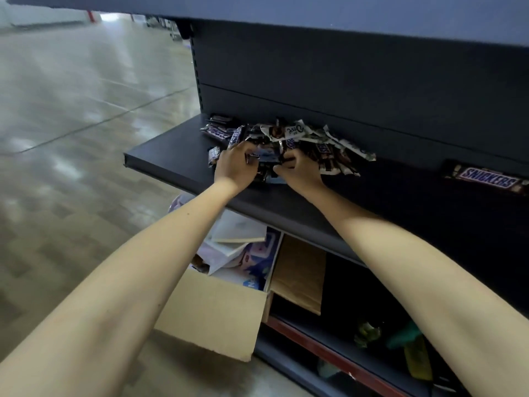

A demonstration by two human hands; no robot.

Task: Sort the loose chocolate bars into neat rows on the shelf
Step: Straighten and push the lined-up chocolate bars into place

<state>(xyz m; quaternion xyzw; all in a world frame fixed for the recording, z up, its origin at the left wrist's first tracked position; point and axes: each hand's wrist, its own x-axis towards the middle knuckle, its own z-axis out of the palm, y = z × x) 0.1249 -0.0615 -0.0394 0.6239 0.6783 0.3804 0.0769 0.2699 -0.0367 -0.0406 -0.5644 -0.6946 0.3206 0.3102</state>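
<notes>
1. Fingers. The left hand (pixel 233 167) has its fingers (pixel 249 161) curled down onto dark-wrapped bars at the near edge of the chocolate bars (pixel 289 133). The right hand (pixel 302 171) has its fingers (pixel 282 167) curled inward and clamped on bars in the same spot. The two sets of fingertips nearly meet. How many bars each hand grips cannot be told.

2. Task item. The chocolate bars lie in a loose, overlapping heap towards the back of the shelf (pixel 171 150), against the back panel (pixel 343 90). Wrappers point in mixed directions. One Snickers bar (pixel 486 180) lies flat well to the right, apart from the heap.

3. Edges. Both wrists cross the front lip of the shelf. The left end of the shelf stands just left of the heap, with a bare strip of deck between them.

4. Open room. Bare deck lies in front of the heap, and between the heap and the Snickers bar. An upper shelf (pixel 315 10) overhangs the work area.

5. Surroundings. A cardboard box (pixel 211 313) sits below the shelf, under the left forearm. Open floor (pixel 71 110) extends to the left.
</notes>
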